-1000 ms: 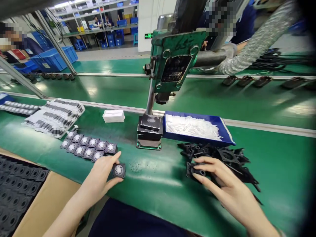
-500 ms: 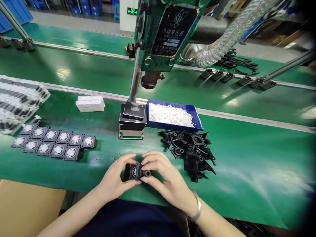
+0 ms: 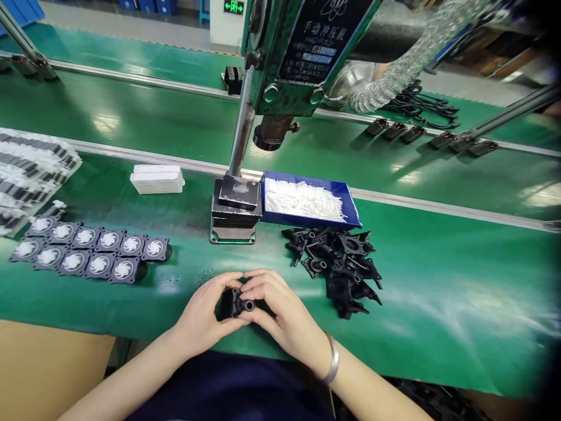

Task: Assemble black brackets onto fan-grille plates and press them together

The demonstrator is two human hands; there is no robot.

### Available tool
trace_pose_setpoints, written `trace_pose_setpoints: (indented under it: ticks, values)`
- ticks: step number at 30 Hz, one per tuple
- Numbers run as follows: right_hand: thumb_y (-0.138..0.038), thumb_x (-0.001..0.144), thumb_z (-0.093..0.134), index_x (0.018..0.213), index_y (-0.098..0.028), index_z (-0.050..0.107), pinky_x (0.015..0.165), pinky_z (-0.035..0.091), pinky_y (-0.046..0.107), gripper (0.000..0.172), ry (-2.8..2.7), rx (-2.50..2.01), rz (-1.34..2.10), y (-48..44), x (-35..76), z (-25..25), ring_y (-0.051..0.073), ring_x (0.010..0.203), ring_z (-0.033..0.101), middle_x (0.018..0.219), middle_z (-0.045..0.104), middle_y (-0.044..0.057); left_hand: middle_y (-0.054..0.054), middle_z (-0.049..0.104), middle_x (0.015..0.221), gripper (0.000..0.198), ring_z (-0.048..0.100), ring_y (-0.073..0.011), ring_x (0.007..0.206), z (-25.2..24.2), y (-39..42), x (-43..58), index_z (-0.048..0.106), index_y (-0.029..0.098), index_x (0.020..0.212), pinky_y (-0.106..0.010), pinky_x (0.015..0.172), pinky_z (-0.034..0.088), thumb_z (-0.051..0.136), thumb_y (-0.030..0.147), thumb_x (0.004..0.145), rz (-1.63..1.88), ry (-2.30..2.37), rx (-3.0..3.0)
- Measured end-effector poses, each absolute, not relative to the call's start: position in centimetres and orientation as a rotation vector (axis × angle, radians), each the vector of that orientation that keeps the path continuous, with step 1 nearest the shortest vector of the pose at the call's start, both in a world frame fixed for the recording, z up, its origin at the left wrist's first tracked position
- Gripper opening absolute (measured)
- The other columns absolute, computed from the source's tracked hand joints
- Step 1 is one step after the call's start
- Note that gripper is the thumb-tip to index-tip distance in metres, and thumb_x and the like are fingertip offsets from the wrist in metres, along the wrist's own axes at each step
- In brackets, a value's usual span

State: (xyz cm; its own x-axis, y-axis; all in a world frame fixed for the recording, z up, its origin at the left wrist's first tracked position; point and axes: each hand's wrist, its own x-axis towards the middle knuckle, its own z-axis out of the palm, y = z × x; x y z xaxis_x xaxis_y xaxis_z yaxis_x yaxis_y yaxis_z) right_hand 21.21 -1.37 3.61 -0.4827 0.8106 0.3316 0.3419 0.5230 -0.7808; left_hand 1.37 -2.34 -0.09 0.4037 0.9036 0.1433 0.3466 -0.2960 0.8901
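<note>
Both my hands meet at the near edge of the green bench. My left hand and my right hand are curled around one small black plastic assembly, a square fan piece pressed against a black housing with a round tube end facing me. A pile of loose black housings lies just right of my hands. Two rows of square black fan pieces with white impellers lie to the left.
A green hand press stands behind my hands, its black base block on the bench. A blue tray of white pins sits beside it. A white box and stacked packaged parts lie left. A conveyor runs behind.
A second ago my left hand took a fan piece from the rows and my right hand a housing from the pile; both then met in front of me and now press the pieces together.
</note>
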Motion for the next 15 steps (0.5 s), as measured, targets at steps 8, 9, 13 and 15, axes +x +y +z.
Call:
trace_pose_setpoints:
  ticks: [8,9,13,15]
  values:
    - [-0.028,0.092,0.063,0.104,-0.022,0.059,0.097,0.05,0.042,0.014,-2.025,-0.942,0.838,-1.62,21.0,3.29,0.02,0.108,0.06,0.101,0.066,0.006,-0.007,0.065,0.122,0.058,0.067,-0.0229,0.108,-0.17,-2.24,0.92,0.044,0.029,0.133,-0.04,0.093,0.058,0.073,0.034,0.083,0.875,1.078,1.901]
    - [-0.029,0.092,0.063,0.104,-0.022,0.059,0.097,0.05,0.042,0.014,-2.021,-0.941,0.832,-1.64,20.93,3.23,0.02,0.108,0.06,0.101,0.065,0.006,-0.008,0.065,0.122,0.056,0.067,-0.0235,0.108,-0.22,-2.21,0.9,0.045,0.028,0.132,-0.04,0.093,0.058,0.072,0.034,0.084,0.879,1.069,1.927]
    - [-0.029,0.091,0.065,0.102,-0.022,0.059,0.096,0.05,0.04,0.014,-2.009,-0.928,0.832,-1.87,20.71,2.98,0.02,0.104,0.059,0.099,0.065,0.005,-0.008,0.068,0.115,0.049,0.068,-0.0234,0.103,-0.22,-2.27,0.98,0.049,0.027,0.128,-0.039,0.092,0.057,0.071,0.029,0.084,0.913,1.035,2.015]
    - [-0.031,0.091,0.064,0.102,-0.023,0.059,0.094,0.051,0.038,0.015,-2.022,-0.929,0.851,-1.78,20.87,3.38,0.019,0.105,0.059,0.102,0.064,0.005,-0.007,0.069,0.112,0.048,0.068,-0.0227,0.102,0.24,-2.17,0.98,0.051,0.027,0.127,-0.037,0.09,0.057,0.072,0.027,0.083,0.952,1.009,2.048]
